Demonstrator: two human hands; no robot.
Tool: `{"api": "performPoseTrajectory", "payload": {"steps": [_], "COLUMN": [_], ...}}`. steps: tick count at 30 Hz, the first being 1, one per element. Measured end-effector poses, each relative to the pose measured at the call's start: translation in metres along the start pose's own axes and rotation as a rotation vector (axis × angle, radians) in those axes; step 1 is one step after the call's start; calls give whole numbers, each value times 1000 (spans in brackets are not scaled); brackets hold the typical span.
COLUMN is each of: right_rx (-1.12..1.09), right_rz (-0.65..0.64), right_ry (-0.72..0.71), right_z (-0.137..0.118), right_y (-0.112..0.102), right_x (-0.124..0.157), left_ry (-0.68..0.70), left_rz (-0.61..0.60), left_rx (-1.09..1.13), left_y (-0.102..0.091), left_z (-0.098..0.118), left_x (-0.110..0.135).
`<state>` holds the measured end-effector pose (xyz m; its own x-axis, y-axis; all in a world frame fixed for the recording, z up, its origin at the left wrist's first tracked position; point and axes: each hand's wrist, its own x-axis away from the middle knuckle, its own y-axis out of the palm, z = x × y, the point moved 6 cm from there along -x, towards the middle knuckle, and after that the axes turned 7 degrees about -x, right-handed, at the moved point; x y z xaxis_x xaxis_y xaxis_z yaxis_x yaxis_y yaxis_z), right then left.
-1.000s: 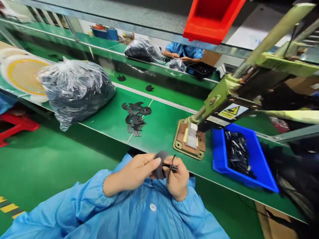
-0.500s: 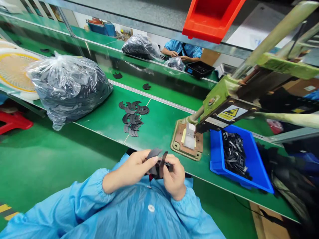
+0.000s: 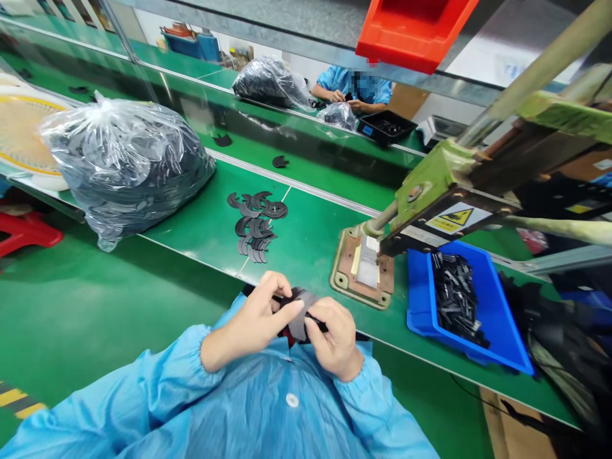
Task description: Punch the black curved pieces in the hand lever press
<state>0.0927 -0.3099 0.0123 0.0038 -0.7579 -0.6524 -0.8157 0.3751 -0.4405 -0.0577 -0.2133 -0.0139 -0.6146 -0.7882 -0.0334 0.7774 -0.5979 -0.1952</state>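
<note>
Between my two hands, just in front of the bench edge, are curved dark grey plastic pieces (image 3: 298, 324). My left hand (image 3: 255, 313) closes on them from the left, its thumb lying across the grey face. From the other side my right hand (image 3: 335, 333) pinches a black part close to the curved pieces; its exact shape is mostly hidden by the fingers. Beyond the hands, a loose group of similar crescent-shaped pieces (image 3: 257, 228) lies on the green bench (image 3: 301, 248).
To the right stands a green hand press (image 3: 425, 191) on its base plate, beside a blue bin (image 3: 507, 331) of small black parts. A full clear bag (image 3: 134, 166) sits at left. A red bin (image 3: 411, 38) hangs overhead. Across the bench, a co-worker's hands (image 3: 347, 101) handle something.
The upright curved piece by my right hand now lies flat against the others. Both hands have drawn closer together around the pieces. The view has shifted slightly.
</note>
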Motion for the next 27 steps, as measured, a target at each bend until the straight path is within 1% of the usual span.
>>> {"api": "performPoseTrajectory", "payload": {"steps": [2,4,6,8,11,12,13,15,17,18,21,22,23,25,26,27], "right_rx": [-6,-11,1,30,75,85,93,100,86,71,19,2,-14,-20,-9,10], "right_rz": [-12,-23,-35,-61,-102,-97,-78,-23,19,35,98,118,128,122,123,138], "right_ry": [3,13,29,43,56,56,57,52,52,58,83,87,88,110,139,178], "right_z": [2,5,8,11,14,14,15,15,15,16,18,19,20,23,25,28], "right_y": [-1,-1,-2,0,1,0,-3,-8,-13,-15,-19,-21,-22,-25,-28,-32], "right_x": [1,2,3,5,7,7,8,11,15,17,22,24,25,29,31,34], "left_ry": [12,3,6,74,234,263,262,184,75,36,-57,-110,-178,-301,-329,-329], "left_rz": [-12,-54,-69,-37,20,22,12,-42,-109,-123,-88,-104,-156,-314,-363,-367], "left_rx": [-15,-15,-44,-142,-323,-349,-348,-275,-168,-119,42,110,180,266,269,254], "left_y": [1,3,5,5,8,10,13,20,28,31,34,36,40,49,51,49], "left_z": [-5,-9,-6,6,30,35,35,25,10,4,-7,-9,-12,-15,-16,-18], "left_x": [-6,-10,-11,-10,-9,-10,-14,-22,-30,-32,-31,-28,-25,-22,-25,-33]}}
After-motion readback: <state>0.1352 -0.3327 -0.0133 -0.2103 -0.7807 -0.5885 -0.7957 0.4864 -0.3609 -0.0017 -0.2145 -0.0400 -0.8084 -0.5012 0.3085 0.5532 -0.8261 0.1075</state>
